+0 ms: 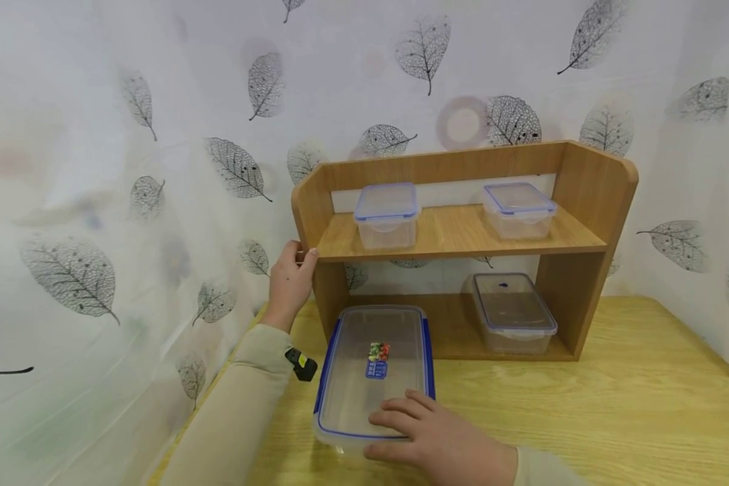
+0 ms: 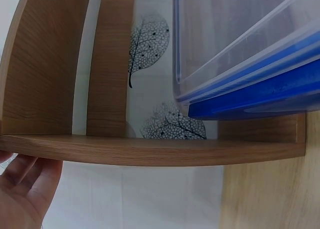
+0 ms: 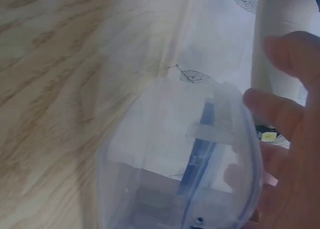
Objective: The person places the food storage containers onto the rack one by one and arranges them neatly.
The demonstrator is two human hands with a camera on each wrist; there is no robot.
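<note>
A large clear food container (image 1: 370,391) with blue side clips and a small label on its lid lies with its far end in the left part of the shelf's lower level. Its near end sticks out toward me. My right hand (image 1: 440,439) rests on its near right corner, fingers spread over the lid and thumb at the front edge. In the right wrist view those fingers lie along the clear plastic. My left hand (image 1: 288,283) touches the left side panel of the wooden shelf (image 1: 462,253) near its middle board; the left wrist view shows the fingers (image 2: 45,181) against the panel's outer face.
On the upper level stand two smaller lidded containers, one left (image 1: 387,229) and one right (image 1: 519,219). A flat lidded container (image 1: 513,324) sits at the lower right. The shelf stands on a yellow wood-grain table (image 1: 619,405), before a leaf-patterned sheet (image 1: 364,81).
</note>
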